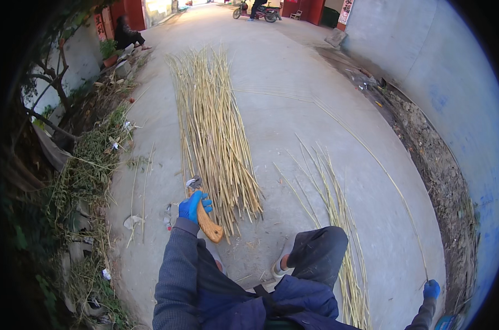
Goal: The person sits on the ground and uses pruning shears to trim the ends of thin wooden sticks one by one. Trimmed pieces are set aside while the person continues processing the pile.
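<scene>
My left hand [195, 207], in a blue glove, is closed round a hatchet [209, 224] with a curved wooden handle. Its grey head sits just beyond my fingers, partly hidden, at the left edge of a big pile of dry stalks [215, 132]. Far out to the right, my blue-gloved right hand [431, 289] is closed on the near end of a long thin stalk [390, 175]. That stalk bends across the pavement and runs back to the far part of the pile. By my right knee lies a smaller group of stalks [344, 220].
Weeds and rubble [95, 154] line the left edge, with a potted plant [109, 52] and a seated person [127, 36] farther off. A bare dirt strip [425, 140] and a pale wall [425, 60] bound the right. A motorcycle [260, 12] with a rider stands far ahead.
</scene>
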### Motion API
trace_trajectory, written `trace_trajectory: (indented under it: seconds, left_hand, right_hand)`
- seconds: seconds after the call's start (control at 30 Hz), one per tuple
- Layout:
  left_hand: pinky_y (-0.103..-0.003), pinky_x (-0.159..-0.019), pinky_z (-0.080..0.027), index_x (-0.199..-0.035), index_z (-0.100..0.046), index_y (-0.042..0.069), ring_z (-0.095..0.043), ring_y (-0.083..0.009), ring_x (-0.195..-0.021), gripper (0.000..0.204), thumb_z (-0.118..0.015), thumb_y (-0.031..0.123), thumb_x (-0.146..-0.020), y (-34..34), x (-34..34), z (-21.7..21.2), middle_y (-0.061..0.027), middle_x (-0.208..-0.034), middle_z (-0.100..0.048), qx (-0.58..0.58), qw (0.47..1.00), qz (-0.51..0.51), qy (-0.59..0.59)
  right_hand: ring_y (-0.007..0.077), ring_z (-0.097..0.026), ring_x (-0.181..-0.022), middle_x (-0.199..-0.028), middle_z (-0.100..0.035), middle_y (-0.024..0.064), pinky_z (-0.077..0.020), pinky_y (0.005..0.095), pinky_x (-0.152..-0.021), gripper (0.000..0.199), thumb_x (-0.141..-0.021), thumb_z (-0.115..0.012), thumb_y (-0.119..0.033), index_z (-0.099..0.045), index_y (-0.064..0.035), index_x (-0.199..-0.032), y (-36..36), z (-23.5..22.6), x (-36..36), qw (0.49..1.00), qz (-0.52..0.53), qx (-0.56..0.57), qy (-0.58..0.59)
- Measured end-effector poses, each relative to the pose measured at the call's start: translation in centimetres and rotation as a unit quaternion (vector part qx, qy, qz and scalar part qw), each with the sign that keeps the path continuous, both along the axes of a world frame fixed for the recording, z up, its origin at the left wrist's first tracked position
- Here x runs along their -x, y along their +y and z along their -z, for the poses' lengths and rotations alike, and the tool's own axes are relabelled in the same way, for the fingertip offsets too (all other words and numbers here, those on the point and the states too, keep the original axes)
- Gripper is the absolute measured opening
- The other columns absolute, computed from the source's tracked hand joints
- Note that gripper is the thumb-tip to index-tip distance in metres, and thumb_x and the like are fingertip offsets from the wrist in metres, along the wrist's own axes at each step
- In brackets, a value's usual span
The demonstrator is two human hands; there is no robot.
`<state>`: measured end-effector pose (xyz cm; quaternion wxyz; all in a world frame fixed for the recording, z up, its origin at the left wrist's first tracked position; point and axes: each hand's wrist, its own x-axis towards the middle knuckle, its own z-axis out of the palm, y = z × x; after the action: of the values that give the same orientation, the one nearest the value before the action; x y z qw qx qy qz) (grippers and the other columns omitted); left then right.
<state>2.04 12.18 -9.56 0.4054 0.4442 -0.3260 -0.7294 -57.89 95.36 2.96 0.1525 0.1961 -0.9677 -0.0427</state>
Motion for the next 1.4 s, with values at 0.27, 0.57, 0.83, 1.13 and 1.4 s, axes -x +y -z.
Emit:
trace_trajectory:
  seconds: [0.27, 0.57, 0.83, 1.13, 1.4]
  left_hand:
    - [-0.038, -0.065, -0.060, -0.123, -0.057, -0.003, -0.067, -0.0266, -0.082, 0.043, -0.067, 0.025, -0.091, -0.4, -0.2, 0.5, -0.0147, -0.105, -0.065, -0.010, 1.000, -0.024, 0.000]
    - [-0.040, -0.066, -0.060, -0.123, -0.056, -0.003, -0.068, -0.0277, -0.085, 0.047, -0.067, 0.030, -0.091, -0.6, 0.4, 0.9, -0.0148, -0.105, -0.065, -0.004, 1.000, -0.003, -0.015]
    - [-0.039, -0.067, -0.060, -0.123, -0.056, -0.004, -0.068, -0.0279, -0.086, 0.046, -0.067, 0.027, -0.092, -0.6, 1.1, 1.0, -0.0158, -0.108, -0.065, -0.009, 1.000, 0.005, -0.014]
    - [-0.034, -0.066, -0.056, -0.116, -0.057, -0.001, -0.063, -0.0196, -0.076, 0.040, -0.064, 0.031, -0.093, -0.4, 1.3, 0.9, -0.0094, -0.096, -0.063, -0.002, 0.999, 0.038, -0.015]
    - [-0.034, -0.062, -0.058, -0.120, -0.058, -0.005, -0.067, -0.0221, -0.075, 0.044, -0.065, 0.029, -0.093, 3.2, 1.7, -3.5, -0.0139, -0.099, -0.067, 0.019, 0.996, 0.083, -0.041]
  right_hand:
    - [0.0392, -0.062, -0.066, -0.071, -0.063, 0.0212, -0.0470, 0.0466, -0.061, 0.013, -0.078, -0.066, -0.015, -0.065, -0.0039, -0.071, 7.9, 1.2, -2.6, 0.976, 0.212, -0.047, -0.001]
    - [0.0381, -0.066, -0.077, -0.076, -0.067, 0.0190, -0.0509, 0.0456, -0.069, 0.013, -0.080, -0.066, -0.016, -0.065, -0.0050, -0.072, 9.3, 3.4, -4.7, 0.963, 0.265, -0.040, -0.015]
    - [0.0320, -0.069, -0.064, -0.068, -0.066, 0.0175, -0.0547, 0.0418, -0.058, 0.011, -0.084, -0.062, -0.008, -0.065, -0.0027, -0.075, 10.8, 7.9, -7.1, 0.956, 0.259, -0.048, -0.128]
    - [0.0187, -0.071, -0.067, -0.078, -0.071, 0.0132, -0.0571, 0.0303, -0.060, 0.024, -0.085, -0.068, -0.017, -0.070, 0.0049, -0.092, -14.5, 1.5, -10.5, 0.815, 0.110, 0.129, -0.554]
    - [0.0110, -0.063, -0.070, -0.078, -0.065, 0.0045, -0.0526, 0.0237, -0.069, 0.029, -0.095, -0.060, -0.025, -0.069, 0.0007, -0.105, -42.4, -6.1, -18.1, 0.614, -0.155, 0.217, -0.743]
